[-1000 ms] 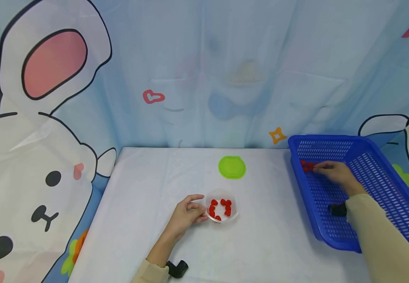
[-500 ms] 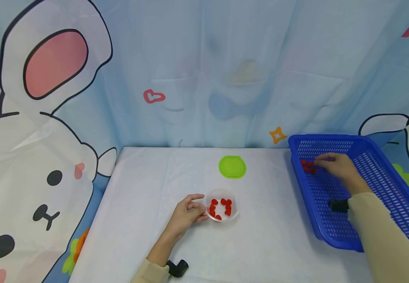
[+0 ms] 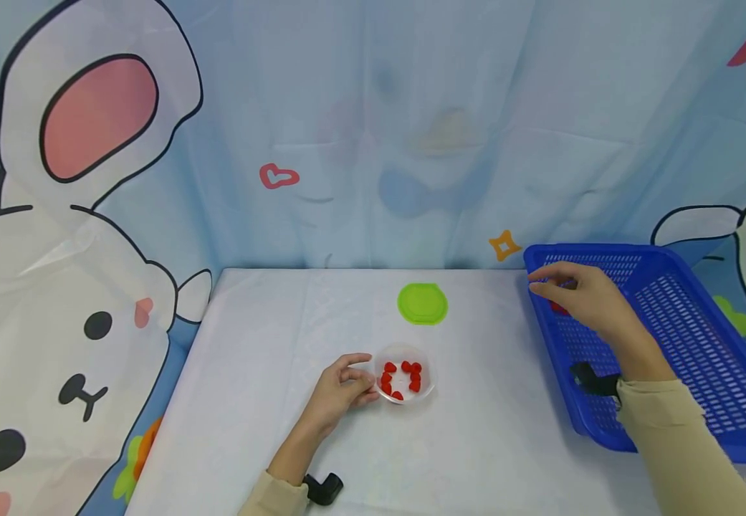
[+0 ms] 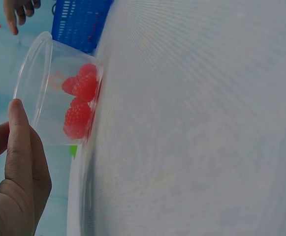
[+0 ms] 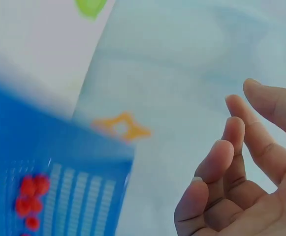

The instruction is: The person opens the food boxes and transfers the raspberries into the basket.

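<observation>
A small clear plastic cup [image 3: 405,398] stands on the white table with several red raspberries [image 4: 79,120] in it. My left hand [image 3: 340,387] holds it at the left rim, thumb and fingertips right on the edge. Over the back left corner of a blue basket [image 3: 556,380], my right hand [image 3: 588,297] is raised. Its thumb and index fingertip lie close together in the right wrist view, and nothing shows between them. More raspberries [image 5: 29,196] lie inside that basket below the hand; the head view shows only a bit of red there.
A flat green lid [image 3: 423,304] lies behind the cup, toward the back of the table [image 3: 269,344]. Directly behind the table edge hangs a light blue curtain [image 3: 347,93] with cartoon prints.
My right hand has come up from beside the raspberries and shifted toward the basket's left rim. The left hand and the cup stay where they were.
</observation>
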A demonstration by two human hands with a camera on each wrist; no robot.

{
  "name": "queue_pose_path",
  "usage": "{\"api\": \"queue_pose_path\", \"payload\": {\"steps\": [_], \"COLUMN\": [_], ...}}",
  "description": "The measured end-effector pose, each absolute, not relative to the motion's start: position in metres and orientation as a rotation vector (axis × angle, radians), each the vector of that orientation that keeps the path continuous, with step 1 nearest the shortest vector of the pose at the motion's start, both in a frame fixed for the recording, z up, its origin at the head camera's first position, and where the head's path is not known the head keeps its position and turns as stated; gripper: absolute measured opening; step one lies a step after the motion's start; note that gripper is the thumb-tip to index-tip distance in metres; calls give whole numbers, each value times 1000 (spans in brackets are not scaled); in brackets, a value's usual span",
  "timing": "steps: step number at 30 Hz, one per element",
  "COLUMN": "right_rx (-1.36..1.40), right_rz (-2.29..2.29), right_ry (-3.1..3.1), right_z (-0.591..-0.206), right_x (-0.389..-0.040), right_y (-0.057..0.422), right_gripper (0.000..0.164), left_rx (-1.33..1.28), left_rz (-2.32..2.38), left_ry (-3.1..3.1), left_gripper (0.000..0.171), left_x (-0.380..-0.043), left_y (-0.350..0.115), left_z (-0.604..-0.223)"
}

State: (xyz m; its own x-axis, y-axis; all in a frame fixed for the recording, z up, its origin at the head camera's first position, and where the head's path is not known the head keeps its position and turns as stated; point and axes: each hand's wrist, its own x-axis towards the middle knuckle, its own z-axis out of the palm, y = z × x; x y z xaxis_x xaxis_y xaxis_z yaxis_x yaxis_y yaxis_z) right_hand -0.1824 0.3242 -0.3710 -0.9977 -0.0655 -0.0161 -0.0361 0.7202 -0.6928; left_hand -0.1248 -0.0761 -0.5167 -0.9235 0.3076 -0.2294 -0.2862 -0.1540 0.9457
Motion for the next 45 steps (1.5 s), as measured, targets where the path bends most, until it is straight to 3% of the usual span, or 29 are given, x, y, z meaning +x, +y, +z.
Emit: {"api": "queue_pose_path", "payload": {"steps": [9,22,30,45], "right_rx": [-297,-312,-477,-570], "right_rz": [-1273,-1522,-1533,-1179], "right_ry": [2804,2697,2708,2918], "right_z": [-385,-464,-499,-505], "right_x": [-169,-166,-167,-162], "right_y": [267,197,171,145], "right_gripper": [30,22,13,13], "left_rx": [14,14,17,48], "left_rz": [2130,2143,2137,2147], "left_ry": [1735,1726,1731,1719], "left_gripper": [45,45,45,46], "left_x": [-124,-123,-124,-125], "left_y": [-77,-78,-77,-77], "left_z": [-520,-521,-519,-518]}}
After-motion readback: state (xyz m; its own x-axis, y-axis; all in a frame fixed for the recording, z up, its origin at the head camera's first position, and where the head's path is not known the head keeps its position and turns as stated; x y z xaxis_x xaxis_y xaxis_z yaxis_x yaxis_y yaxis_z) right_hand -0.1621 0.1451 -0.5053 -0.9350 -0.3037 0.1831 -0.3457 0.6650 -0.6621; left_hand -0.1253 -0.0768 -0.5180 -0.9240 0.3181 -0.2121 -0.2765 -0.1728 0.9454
